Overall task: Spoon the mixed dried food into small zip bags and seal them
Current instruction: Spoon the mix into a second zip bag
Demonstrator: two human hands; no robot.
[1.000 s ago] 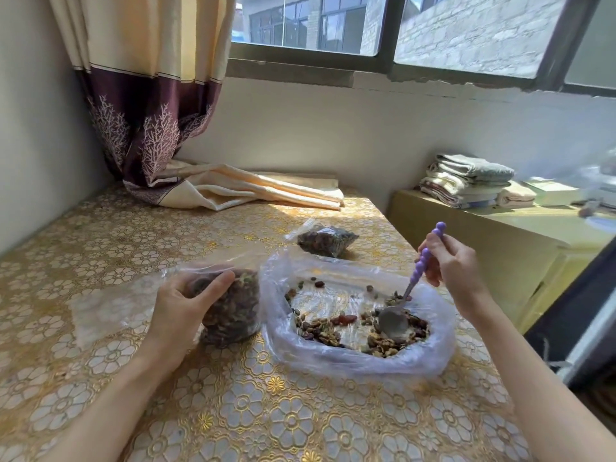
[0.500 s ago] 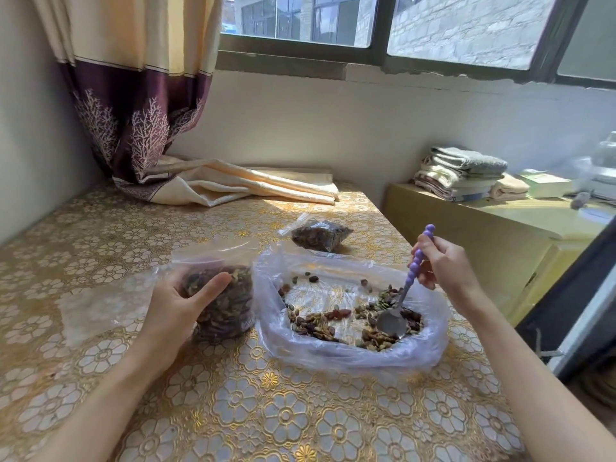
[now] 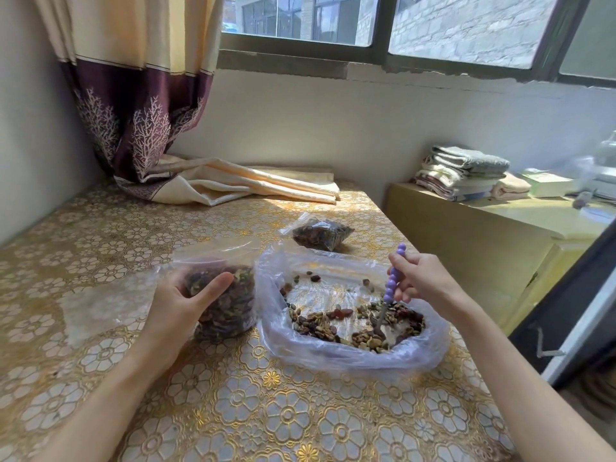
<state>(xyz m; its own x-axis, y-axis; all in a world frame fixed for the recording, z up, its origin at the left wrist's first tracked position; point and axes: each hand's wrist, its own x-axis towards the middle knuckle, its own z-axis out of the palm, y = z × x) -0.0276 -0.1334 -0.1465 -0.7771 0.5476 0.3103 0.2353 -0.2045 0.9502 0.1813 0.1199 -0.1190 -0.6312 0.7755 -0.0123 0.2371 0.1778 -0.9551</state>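
A large clear plastic bag lies open on the table, with mixed dried food spread inside it. My right hand grips the purple beaded handle of a spoon, whose bowl is dug into the food at the bag's near right. My left hand holds an upright small zip bag, partly filled with the mix and open at the top. Behind the large bag lies another filled small zip bag.
The table wears a gold floral cloth. A curtain hangs at the back left, its folded end on the table. Right of the table stands a lower yellow cabinet with folded towels. An empty clear bag lies left of my left hand.
The spoon has tipped steeper and its bowl has pushed down into the food toward the bag's near right. My left hand keeps holding the small bag. The view has shifted slightly.
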